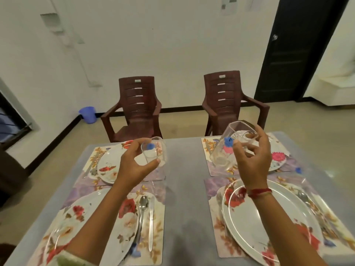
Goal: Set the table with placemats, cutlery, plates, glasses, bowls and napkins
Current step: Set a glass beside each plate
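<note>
The seemingly tilted glasses gripped in the left hand and right hand should be set upright on the far placemats.

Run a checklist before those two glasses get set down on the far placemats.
1. Left hand grips the left glass: ok.
2. Right hand grips the right glass: ok.
3. Right glass upright for placing: not ok, it is tilted.
4. Bare spot on the far right placemat beside its plate: ok.
5. Bare spot on the far left placemat: cannot tell, the hand and glass cover it.
</note>
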